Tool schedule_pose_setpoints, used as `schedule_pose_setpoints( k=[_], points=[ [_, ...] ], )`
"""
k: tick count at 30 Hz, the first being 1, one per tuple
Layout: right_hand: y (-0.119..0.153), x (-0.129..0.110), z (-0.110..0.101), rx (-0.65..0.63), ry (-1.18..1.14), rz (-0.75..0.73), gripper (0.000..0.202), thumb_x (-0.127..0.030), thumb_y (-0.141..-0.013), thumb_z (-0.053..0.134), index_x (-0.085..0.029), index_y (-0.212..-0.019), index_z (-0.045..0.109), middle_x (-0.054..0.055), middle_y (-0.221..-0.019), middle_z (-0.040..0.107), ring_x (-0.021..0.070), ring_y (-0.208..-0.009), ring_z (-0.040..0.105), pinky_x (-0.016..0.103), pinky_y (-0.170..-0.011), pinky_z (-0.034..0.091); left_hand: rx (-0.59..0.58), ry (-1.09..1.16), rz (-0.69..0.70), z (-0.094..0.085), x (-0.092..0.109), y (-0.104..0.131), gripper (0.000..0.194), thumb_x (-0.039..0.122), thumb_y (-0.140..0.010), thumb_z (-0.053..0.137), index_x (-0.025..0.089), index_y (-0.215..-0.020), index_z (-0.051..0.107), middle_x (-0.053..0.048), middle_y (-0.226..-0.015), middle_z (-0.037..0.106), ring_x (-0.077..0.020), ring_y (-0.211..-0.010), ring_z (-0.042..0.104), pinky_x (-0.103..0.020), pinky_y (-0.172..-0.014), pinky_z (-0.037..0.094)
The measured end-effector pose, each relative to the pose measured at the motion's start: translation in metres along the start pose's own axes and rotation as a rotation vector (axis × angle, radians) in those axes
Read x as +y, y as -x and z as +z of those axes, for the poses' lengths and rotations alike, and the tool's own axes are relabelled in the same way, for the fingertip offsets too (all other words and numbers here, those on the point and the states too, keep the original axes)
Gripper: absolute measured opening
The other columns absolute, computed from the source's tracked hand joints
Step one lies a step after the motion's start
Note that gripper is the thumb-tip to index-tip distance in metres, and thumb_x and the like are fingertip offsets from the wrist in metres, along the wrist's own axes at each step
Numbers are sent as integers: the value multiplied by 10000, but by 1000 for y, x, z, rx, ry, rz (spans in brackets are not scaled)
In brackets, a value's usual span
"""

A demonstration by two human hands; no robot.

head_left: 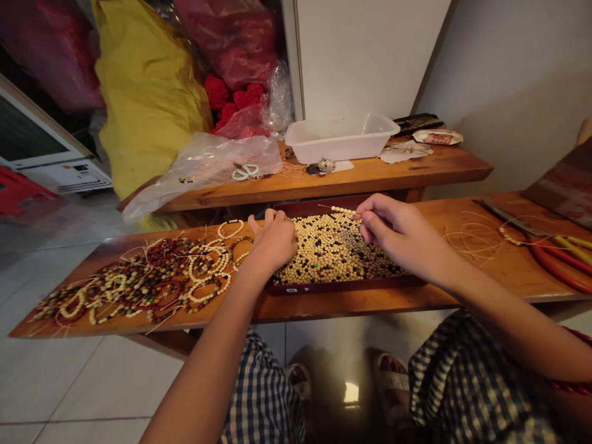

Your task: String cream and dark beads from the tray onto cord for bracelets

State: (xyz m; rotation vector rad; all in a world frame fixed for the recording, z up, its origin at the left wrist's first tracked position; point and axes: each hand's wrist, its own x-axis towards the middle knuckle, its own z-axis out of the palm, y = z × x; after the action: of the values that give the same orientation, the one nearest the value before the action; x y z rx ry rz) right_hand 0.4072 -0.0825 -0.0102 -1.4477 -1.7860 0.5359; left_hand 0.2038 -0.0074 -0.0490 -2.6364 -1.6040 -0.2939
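My right hand (393, 228) is closed in a pinch on a short string of cream beads (343, 210), held over the right part of a dark red box (342, 285). A thin free end of the string sticks out to the left. Small loose beads (324, 246), mostly cream with some black, fill the box. My left hand (275, 242) is at the box's left end, palm down with bent fingers. Its fingertips are hidden, so I cannot make out whether it grips anything. Left of it lies a pile of beaded bracelets (152, 277) in cream, brown and dark red.
Red-handled pliers (555, 262) and loose thread (476, 240) lie on the bench's right side. A second bench (222, 196) behind holds a white plastic tub (342, 147), scissors (245, 172) and a clear plastic bag (203, 160). A yellow bag (148, 80) stands at the back left.
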Motion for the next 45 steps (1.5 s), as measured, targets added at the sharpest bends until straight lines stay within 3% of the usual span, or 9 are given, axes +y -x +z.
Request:
schedule_pose_setpoints(
  k=[4,7,10,13,17,22,27,37,45],
  points=[
    [0,-1,-1,6,6,-6,131,-219,-889,401,-179,-807,495,-17,-582,540,109,-522,483,257,-564,372,135,190,-24,-6,1,-1,175,110,-789,395,182,-835,549,-113,-939,622,-280,-1028,497,-615,-1006,176],
    [0,-1,-2,6,44,-8,129,-213,-883,404,-178,-803,500,-13,-585,548,112,-520,484,261,-564,364,180,637,-32,-11,4,-4,107,188,-847,409,194,-876,512,-31,-766,644,-174,-739,575,-424,-893,387],
    [-1,0,-2,7,87,-6,124,-206,-873,411,-181,-793,502,-6,-598,557,115,-526,486,262,-561,355,90,1090,-67,-14,8,-6,199,197,-822,503,174,-1020,498,-10,-698,659,-135,-665,596,-301,-739,438],
    [-2,1,-2,10,120,-4,115,-198,-864,416,-182,-792,505,2,-616,563,123,-543,492,266,-571,356,-33,1420,-117,-18,14,-4,307,162,-798,554,135,-1101,509,-37,-747,680,-135,-780,633,-302,-805,450],
    [-1,0,-3,7,135,4,100,-188,-851,423,-185,-788,501,5,-617,557,130,-548,489,269,-580,361,-169,1727,-254,-23,20,-1,121,110,-776,559,116,-894,586,-35,-728,643,-96,-652,600,-246,-674,476],
    [-1,0,-1,-17,146,3,104,-191,-848,422,-186,-788,507,0,-603,548,129,-533,479,265,-568,356,-304,2016,-319,-30,25,1,66,84,-771,511,138,-766,548,51,-528,401,-31,-429,342,-162,-417,264],
    [-1,-1,1,-33,165,12,106,-175,-829,434,-176,-785,531,3,-614,547,131,-545,475,262,-574,357,-441,2168,-340,-32,32,2,99,175,-821,472,159,-730,508,57,-503,280,-60,-435,307,-184,-428,263],
    [0,-6,2,-69,-28,123,135,-185,-780,465,-148,-717,579,-8,-583,501,111,-539,426,247,-536,327,-499,2226,-336,-35,40,8,125,202,-873,443,190,-759,495,69,-453,213,-74,-408,258,-186,-446,220],
    [0,-5,-1,-159,-461,319,131,-165,-756,500,-113,-738,619,-58,-449,342,56,-410,258,234,-409,161,-364,2197,-356,-34,42,5,135,160,-875,445,182,-743,465,82,-456,194,-57,-396,233,-181,-447,199]
  ],
)
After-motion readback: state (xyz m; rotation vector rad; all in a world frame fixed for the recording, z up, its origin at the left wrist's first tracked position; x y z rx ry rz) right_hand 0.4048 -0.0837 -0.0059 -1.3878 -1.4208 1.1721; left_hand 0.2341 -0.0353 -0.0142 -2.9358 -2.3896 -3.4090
